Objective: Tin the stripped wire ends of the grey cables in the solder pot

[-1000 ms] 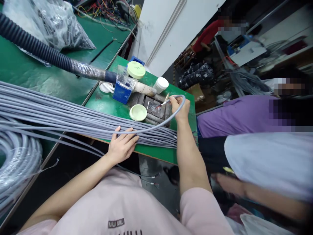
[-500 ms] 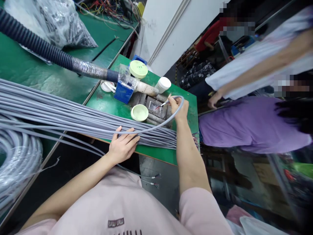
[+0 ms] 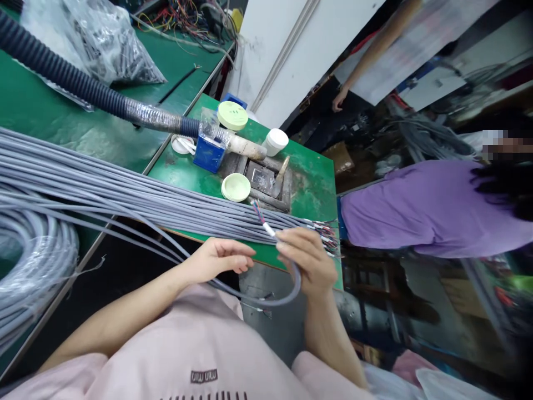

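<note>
My right hand (image 3: 308, 258) grips a bent grey cable (image 3: 293, 283) near its end. The cable's stripped tip (image 3: 261, 215) shows thin coloured wires above a white sleeve, close to the bundle of grey cables (image 3: 166, 203) on the green workbench (image 3: 308, 186). My left hand (image 3: 220, 258) lies to the left of my right hand, fingers loosely curled, holding nothing. Behind the bundle sits a metal tray (image 3: 260, 180) with a wooden-handled tool (image 3: 281, 176) propped in it.
A blue box (image 3: 209, 154), white jar (image 3: 275, 141) and pale green lids (image 3: 235, 187) stand beyond the bundle. A black corrugated hose (image 3: 70, 80) crosses the bench. A coil of grey cable (image 3: 33, 261) lies at left. A person in a purple shirt (image 3: 428, 208) is close on the right.
My right hand has drawn the cable end away from the tray toward me. My left hand has lifted off the bundle. The co-worker in the pale top has moved away at upper right.
</note>
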The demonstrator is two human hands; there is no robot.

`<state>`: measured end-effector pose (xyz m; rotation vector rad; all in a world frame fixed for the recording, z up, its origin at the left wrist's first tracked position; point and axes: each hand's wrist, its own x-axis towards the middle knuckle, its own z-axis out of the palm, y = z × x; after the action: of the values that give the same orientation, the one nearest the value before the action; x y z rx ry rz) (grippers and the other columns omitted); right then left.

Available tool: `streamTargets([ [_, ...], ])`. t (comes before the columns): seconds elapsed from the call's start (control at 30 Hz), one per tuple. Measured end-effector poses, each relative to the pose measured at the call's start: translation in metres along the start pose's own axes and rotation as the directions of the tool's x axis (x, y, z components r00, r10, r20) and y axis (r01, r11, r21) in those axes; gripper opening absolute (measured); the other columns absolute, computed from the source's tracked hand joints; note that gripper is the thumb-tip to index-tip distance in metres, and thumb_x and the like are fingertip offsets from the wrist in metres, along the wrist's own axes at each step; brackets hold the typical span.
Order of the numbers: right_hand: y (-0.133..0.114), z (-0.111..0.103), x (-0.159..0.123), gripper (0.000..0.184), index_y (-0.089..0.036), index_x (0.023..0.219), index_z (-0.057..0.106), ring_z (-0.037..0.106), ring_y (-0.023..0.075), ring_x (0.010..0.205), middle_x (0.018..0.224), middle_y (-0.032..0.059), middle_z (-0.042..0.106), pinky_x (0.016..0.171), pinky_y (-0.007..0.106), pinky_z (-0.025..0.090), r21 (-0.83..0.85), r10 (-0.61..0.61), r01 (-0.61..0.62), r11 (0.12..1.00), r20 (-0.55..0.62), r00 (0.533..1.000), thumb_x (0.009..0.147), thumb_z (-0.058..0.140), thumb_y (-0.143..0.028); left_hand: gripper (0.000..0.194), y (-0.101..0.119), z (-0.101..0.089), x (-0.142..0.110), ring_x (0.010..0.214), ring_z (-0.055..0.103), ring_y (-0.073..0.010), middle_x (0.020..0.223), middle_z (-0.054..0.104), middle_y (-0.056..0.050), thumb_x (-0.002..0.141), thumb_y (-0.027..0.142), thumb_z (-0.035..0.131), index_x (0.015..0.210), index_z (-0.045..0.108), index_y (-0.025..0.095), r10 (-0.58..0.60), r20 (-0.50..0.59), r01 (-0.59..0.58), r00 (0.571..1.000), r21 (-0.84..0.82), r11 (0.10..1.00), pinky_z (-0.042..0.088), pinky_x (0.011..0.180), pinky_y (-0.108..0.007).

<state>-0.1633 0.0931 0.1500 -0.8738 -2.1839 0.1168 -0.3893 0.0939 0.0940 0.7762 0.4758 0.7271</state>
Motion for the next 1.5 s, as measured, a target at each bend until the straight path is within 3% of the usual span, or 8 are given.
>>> streamTargets([
  [0.2,-0.032,0.025,-0.043,0.039,-0.031,0.121,0.063,0.062,0.0239,0.106,0.111,0.0067,0.072,0.082,0.044,0.055,0.011,0.010,-0.011,1.000,0.080,0.997,0.088,0.055,-0.013,0.039,-0.022,0.007,0.011,0.058,0.061,-0.0100,0.071,0.071,-0.006,0.060,0.042,0.084,0.082,0.073,0.011,-0.023,-0.246,-0.016,0.969,-0.156,0.988,0.050,0.059,-0.022],
  [0.4,-0.042,0.031,-0.061,0.045,-0.031,0.124,0.062,0.061,0.0234,0.109,0.113,0.0071,0.071,0.084,0.044,0.055,0.055,0.046,-0.051,0.997,0.087,0.995,0.088,0.048,-0.008,0.036,-0.020,0.020,0.004,0.052,0.055,-0.0085,0.059,0.066,-0.002,0.061,0.044,0.082,0.068,0.070,0.012,0.033,-0.332,-0.053,0.943,-0.050,0.997,0.048,0.056,-0.022],
  [0.5,-0.046,0.033,-0.063,0.048,-0.031,0.125,0.061,0.063,0.0230,0.107,0.114,0.0076,0.070,0.083,0.042,0.056,0.143,0.130,-0.137,0.980,0.059,0.990,0.086,0.049,-0.005,0.035,-0.020,0.023,0.002,0.053,0.055,-0.0088,0.060,0.066,-0.003,0.063,0.045,0.081,0.062,0.069,0.012,0.068,-0.353,-0.061,0.933,0.030,0.998,0.048,0.057,-0.022],
  [0.6,-0.051,0.038,-0.062,0.043,-0.029,0.124,0.060,0.069,0.0204,0.091,0.105,0.0066,0.072,0.077,0.036,0.056,0.190,0.329,-0.330,0.924,0.040,0.943,0.086,0.054,-0.011,0.035,-0.021,0.025,0.000,0.053,0.055,-0.0092,0.062,0.067,-0.004,0.062,0.046,0.081,0.062,0.070,0.012,0.087,-0.355,-0.073,0.931,0.054,0.996,0.048,0.055,-0.022],
  [0.77,-0.061,0.045,-0.055,0.010,-0.025,0.094,0.069,0.063,0.0140,0.054,0.064,-0.0021,0.070,0.057,0.026,0.051,0.141,0.541,-0.557,0.818,0.137,0.830,0.086,0.062,-0.024,0.034,-0.022,0.027,-0.004,0.057,0.056,-0.0108,0.061,0.067,-0.005,0.066,0.046,0.078,0.059,0.070,0.013,0.153,-0.358,-0.119,0.921,0.115,0.986,0.047,0.056,-0.023],
  [0.97,-0.063,0.046,-0.053,0.012,-0.025,0.091,0.067,0.064,0.0128,0.052,0.064,-0.0029,0.070,0.056,0.023,0.050,0.222,0.583,-0.612,0.759,0.188,0.791,0.090,0.055,-0.025,0.037,-0.021,0.028,-0.006,0.062,0.059,-0.0129,0.064,0.067,-0.006,0.071,0.047,0.073,0.055,0.067,0.014,0.202,-0.356,-0.160,0.912,0.144,0.976,0.049,0.059,-0.023],
  [1.27,-0.064,0.050,-0.054,0.012,-0.023,0.088,0.066,0.064,0.0122,0.050,0.060,-0.0031,0.068,0.053,0.022,0.049,0.268,0.612,-0.651,0.710,0.224,0.759,0.089,0.054,-0.026,0.032,-0.024,0.027,0.000,0.049,0.056,-0.0078,0.057,0.064,0.000,0.065,0.041,0.079,0.069,0.063,0.014,0.171,-0.485,-0.203,0.858,-0.012,0.979,0.047,0.053,-0.019],
  [1.5,-0.062,0.058,-0.050,0.013,-0.020,0.092,0.062,0.063,0.0121,0.050,0.065,-0.0017,0.067,0.049,0.024,0.054,0.484,0.753,-0.739,0.469,0.219,0.621,0.084,0.061,-0.030,0.031,-0.028,0.027,0.002,0.053,0.060,-0.0095,0.059,0.065,0.000,0.065,0.040,0.080,0.072,0.066,0.013,0.133,-0.480,-0.171,0.867,-0.035,0.985,0.049,0.057,-0.020],
])
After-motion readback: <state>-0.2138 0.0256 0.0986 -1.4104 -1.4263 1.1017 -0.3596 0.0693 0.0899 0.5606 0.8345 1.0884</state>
